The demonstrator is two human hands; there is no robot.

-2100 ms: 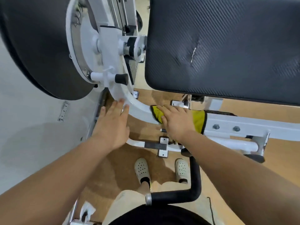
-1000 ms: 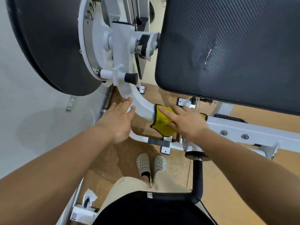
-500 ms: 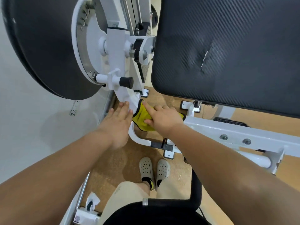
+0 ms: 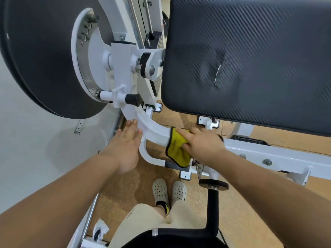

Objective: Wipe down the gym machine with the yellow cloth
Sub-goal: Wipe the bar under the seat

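Yellow cloth (image 4: 176, 149): draped over the white frame bar (image 4: 154, 130) of the gym machine (image 4: 121, 68), where the curve straightens out; its long axis runs across the bar, from the top face down the near face; its lower corner hangs free, pointing at the floor (image 4: 125, 187)
Right hand (image 4: 204, 144): on the cloth, knuckles up, forearm coming in from the lower right; its fingers (image 4: 182, 134) lie close together over the top of the bar and point up-left along it; the thumb bends against the hanging part, clamping the cloth round the bar
Left hand (image 4: 125, 151): palm down, forearm from the lower left; fingers straight and pressed together, tips touching the near edge of the curve, left of the cloth and apart from it; it holds nothing
Seat pad (image 4: 250, 59): black, textured, above the bar; a small tear in its cover
Round disc (image 4: 35, 51): black, upper left
Below: two pale shoes (image 4: 168, 191) on the floor; a black handle (image 4: 212, 201) just right of them
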